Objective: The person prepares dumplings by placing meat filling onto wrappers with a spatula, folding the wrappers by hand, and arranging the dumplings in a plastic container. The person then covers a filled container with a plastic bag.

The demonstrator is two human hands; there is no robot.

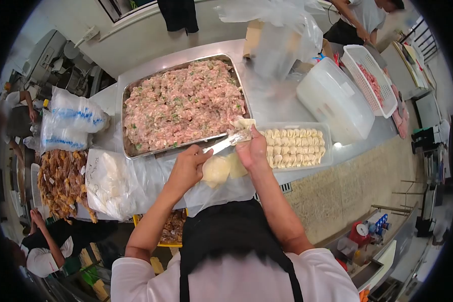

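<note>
My left hand (189, 165) is closed around the handle of a spatula (219, 146), whose far end has meat filling on it. In my right hand (255, 151) lies a thin dough wrapper (245, 123), and the spatula's end touches it. Beyond my hands stands a large metal tray (182, 146) full of minced meat with green bits (181, 103). Flat dough wrappers (216, 171) rest on plastic between my hands. Right of my right hand, a clear container (328, 146) holds rows of folded dumplings (295, 146).
Plastic bags (110, 181) and a pile of brown pieces (63, 181) are at the left. A white tub (334, 100) and a white basket (355, 55) with meat stand at the right. Other people (370, 20) are at the upper right and left edge.
</note>
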